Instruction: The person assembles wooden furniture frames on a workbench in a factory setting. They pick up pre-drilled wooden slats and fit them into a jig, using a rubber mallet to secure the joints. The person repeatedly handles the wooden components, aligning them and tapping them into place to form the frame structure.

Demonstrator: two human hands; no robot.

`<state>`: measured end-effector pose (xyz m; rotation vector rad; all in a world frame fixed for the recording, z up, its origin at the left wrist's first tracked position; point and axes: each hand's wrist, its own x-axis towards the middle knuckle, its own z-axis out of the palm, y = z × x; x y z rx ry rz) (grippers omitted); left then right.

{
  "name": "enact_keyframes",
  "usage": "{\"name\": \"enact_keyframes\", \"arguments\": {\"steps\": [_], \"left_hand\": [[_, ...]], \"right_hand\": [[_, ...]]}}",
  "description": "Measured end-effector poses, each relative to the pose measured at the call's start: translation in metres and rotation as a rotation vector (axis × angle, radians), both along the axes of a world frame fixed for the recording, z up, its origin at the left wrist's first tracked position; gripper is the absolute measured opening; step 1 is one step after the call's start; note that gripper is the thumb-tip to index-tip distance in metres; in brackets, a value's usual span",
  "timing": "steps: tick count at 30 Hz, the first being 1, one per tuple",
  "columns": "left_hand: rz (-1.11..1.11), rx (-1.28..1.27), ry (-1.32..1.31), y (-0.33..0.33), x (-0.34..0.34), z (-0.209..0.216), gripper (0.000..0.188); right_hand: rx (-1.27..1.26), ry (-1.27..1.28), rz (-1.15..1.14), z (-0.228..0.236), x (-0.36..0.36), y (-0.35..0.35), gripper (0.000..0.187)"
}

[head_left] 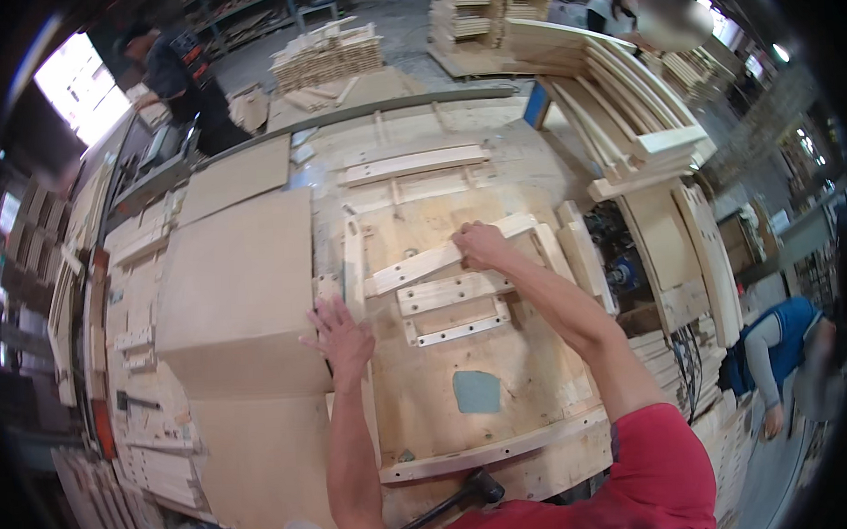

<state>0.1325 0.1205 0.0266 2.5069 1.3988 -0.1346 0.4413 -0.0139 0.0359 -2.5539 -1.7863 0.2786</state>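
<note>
Dim workshop. Bright white opening [80,85] at upper left, glare washing out view beyond. Grey floor [404,34] at far side. Blue-grey metal shelving [292,8] at back, loaded. Small glowing light [781,53] at upper right.

Left arm: the bare left forearm [352,444] enters at the near edge and runs almost straight toward the far side. The left hand [344,340] is open, fingers spread and directed far and left, slightly blurred. Right arm: the right forearm [565,306] slants from near right to far left, with a bend at the elbow [605,344]. The right hand [482,246] is set farther out than the left, back uppermost, fingers curled downward.
</note>
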Motion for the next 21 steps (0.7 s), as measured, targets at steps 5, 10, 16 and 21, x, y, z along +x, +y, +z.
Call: {"name": "enact_keyframes", "arguments": {"steps": [5,10,16,21], "left_hand": [[-0.063,-0.041,-0.024,-0.008,0.02,0.0,0.086],[-0.038,0.102,-0.097,-0.013,0.01,0.01,0.081],[-0.511,0.006,-0.743,-0.025,0.147,-0.02,0.066],[-0.524,-0.059,-0.311,-0.051,0.208,-0.019,0.044]], "right_hand": [[0.282,-0.061,-0.042,-0.008,0.013,-0.04,0.033],[0.469,0.177,-0.589,0.006,-0.057,-0.111,0.056],[0.273,-0.128,-0.978,-0.018,-0.106,-0.275,0.069],[0.234,-0.096,-1.03,-0.017,-0.099,-0.288,0.063]]}}
